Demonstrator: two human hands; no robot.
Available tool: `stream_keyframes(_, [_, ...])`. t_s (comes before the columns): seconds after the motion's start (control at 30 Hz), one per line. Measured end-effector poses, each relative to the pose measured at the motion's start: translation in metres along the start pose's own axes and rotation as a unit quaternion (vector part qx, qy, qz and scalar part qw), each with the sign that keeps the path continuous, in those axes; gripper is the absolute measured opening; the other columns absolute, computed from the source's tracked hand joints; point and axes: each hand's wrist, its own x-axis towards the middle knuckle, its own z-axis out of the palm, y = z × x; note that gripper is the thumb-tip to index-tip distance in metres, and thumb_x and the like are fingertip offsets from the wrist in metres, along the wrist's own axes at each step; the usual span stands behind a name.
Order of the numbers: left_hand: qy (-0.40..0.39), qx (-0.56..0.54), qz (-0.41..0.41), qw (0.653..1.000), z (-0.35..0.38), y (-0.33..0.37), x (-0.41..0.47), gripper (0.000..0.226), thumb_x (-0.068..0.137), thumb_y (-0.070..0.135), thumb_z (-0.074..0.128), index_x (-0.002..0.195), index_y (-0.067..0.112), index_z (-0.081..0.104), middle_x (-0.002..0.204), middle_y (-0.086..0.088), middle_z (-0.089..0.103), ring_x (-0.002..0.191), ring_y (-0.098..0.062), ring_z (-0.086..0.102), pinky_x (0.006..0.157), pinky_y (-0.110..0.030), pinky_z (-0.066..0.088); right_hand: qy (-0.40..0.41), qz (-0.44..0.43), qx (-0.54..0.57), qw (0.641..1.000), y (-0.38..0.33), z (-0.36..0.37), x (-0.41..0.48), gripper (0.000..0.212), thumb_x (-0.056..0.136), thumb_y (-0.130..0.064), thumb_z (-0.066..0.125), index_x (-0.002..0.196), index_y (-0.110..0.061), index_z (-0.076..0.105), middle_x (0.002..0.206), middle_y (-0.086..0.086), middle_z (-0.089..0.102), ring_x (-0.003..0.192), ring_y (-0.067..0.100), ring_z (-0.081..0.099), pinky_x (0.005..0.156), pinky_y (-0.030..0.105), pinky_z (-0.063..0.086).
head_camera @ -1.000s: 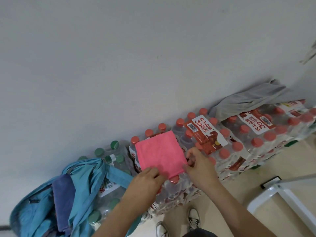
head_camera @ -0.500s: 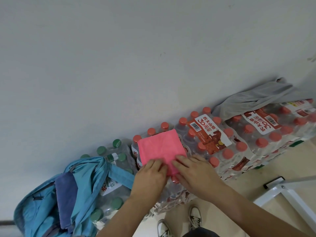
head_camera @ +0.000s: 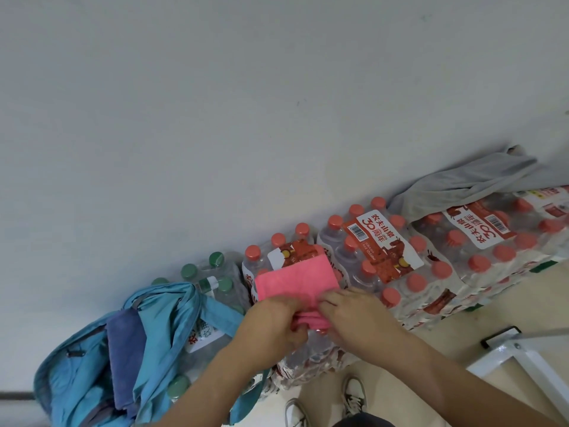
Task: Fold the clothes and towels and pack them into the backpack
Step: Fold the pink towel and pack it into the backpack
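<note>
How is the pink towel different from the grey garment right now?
The pink towel is folded and smooth; the grey garment lies crumpled. The left hand and right hand grip the pink towel; nothing touches the grey garment. Both lie on the bottle packs.

Storeroom; shrink-wrapped water-bottle packs (head_camera: 400, 257) stacked along wall (head_camera: 215, 118)

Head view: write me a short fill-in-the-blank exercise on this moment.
The towel that the left hand and right hand grip is coloured ____.
It lies on a pack of bottles with ____ caps.
The open backpack holds a cloth coloured ____.
The unfolded garment on the right-side packs is ____.
Missing: pink; red; blue; grey.
</note>
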Motion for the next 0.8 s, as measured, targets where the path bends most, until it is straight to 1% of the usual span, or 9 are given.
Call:
stream_keyframes(0.07, [0.011,0.048,0.001,0.999,0.008,-0.001,-0.006,0.051,0.069,0.052,0.053,0.115,0.029,0.053,0.104,0.011,0.050,0.098,-0.010,0.043,0.082,-0.025,0.044,-0.009,0.000,0.007,1.000,0.002,-0.011,0.004,0.014,0.056,-0.034,0.063,0.066,-0.025,0.059,0.061,-0.008,0.058,0.049,0.010,0.056,0.047,0.021,0.041])
stream_keyframes(0.1, [0.021,0.083,0.000,0.996,0.013,0.000,-0.008,0.062,0.065,0.057,0.050,0.119,0.028,0.051,0.109,0.010,0.048,0.104,-0.010,0.041,0.085,-0.025,0.044,-0.016,-0.001,0.016,1.000,0.002,-0.017,0.006,0.014,0.059,-0.034,0.063,0.068,-0.024,0.058,0.061,-0.007,0.058,0.049,0.012,0.055,0.047,0.023,0.041])
stream_keyframes(0.17, [0.063,0.104,-0.001,0.993,0.018,0.003,-0.009,0.052,0.066,0.044,0.054,0.114,0.023,0.057,0.107,0.006,0.056,0.100,-0.015,0.052,0.080,-0.026,0.050,-0.055,-0.002,0.055,0.997,0.005,-0.030,0.013,0.009,0.077,-0.031,0.054,0.076,-0.022,0.052,0.073,-0.003,0.061,0.062,0.018,0.056,0.056,0.029,0.040])
stream_keyframes(0.23, [0.082,0.048,-0.038,0.995,0.010,0.005,-0.006,0.039,0.075,0.026,0.059,0.113,0.023,0.060,0.098,0.003,0.065,0.086,-0.016,0.059,0.073,-0.025,0.048,-0.101,0.024,0.132,0.986,0.012,-0.036,0.019,0.010,0.088,-0.030,0.048,0.080,-0.024,0.046,0.079,-0.003,0.060,0.069,0.016,0.052,0.057,0.027,0.034])
stream_keyframes(0.33, [0.088,-0.078,-0.119,0.986,-0.005,-0.005,-0.001,0.028,0.087,0.024,0.058,0.115,0.023,0.057,0.081,0.010,0.063,0.065,-0.004,0.053,0.061,-0.018,0.042,-0.093,0.090,0.242,0.962,0.026,-0.034,0.025,0.011,0.092,-0.030,0.052,0.087,-0.020,0.055,0.078,-0.006,0.061,0.070,0.013,0.057,0.059,0.027,0.041])
stream_keyframes(0.43, [0.116,-0.123,-0.151,0.974,-0.006,-0.015,0.003,0.020,0.093,0.026,0.054,0.113,0.022,0.058,0.079,0.012,0.063,0.065,0.001,0.055,0.057,-0.010,0.041,-0.062,0.157,0.305,0.937,0.031,-0.027,0.028,0.022,0.093,-0.038,0.054,0.110,-0.025,0.060,0.095,-0.009,0.068,0.085,0.009,0.063,0.075,0.033,0.051])
stream_keyframes(0.47, [0.126,-0.118,-0.158,0.972,-0.005,-0.016,0.005,0.019,0.095,0.028,0.053,0.112,0.021,0.058,0.082,0.011,0.064,0.068,-0.002,0.057,0.060,-0.012,0.043,-0.050,0.165,0.301,0.938,0.031,-0.024,0.029,0.027,0.094,-0.040,0.053,0.116,-0.026,0.058,0.100,-0.008,0.069,0.090,0.011,0.064,0.078,0.035,0.052])
stream_keyframes(0.57, [0.145,-0.078,-0.182,0.969,0.002,-0.018,0.011,0.021,0.096,0.032,0.048,0.108,0.017,0.056,0.086,0.002,0.067,0.076,-0.017,0.062,0.069,-0.032,0.050,-0.024,0.183,0.252,0.950,0.029,-0.018,0.035,0.033,0.095,-0.043,0.048,0.121,-0.023,0.054,0.105,-0.002,0.069,0.095,0.018,0.064,0.079,0.035,0.051])
stream_keyframes(0.8, [0.172,-0.058,-0.219,0.959,0.003,-0.017,0.022,0.019,0.096,0.032,0.048,0.095,0.015,0.057,0.073,0.007,0.056,0.068,-0.015,0.055,0.063,-0.028,0.040,-0.023,0.214,0.210,0.954,0.025,-0.016,0.049,0.033,0.098,-0.043,0.044,0.120,-0.020,0.052,0.104,0.001,0.067,0.097,0.022,0.063,0.068,0.028,0.039])
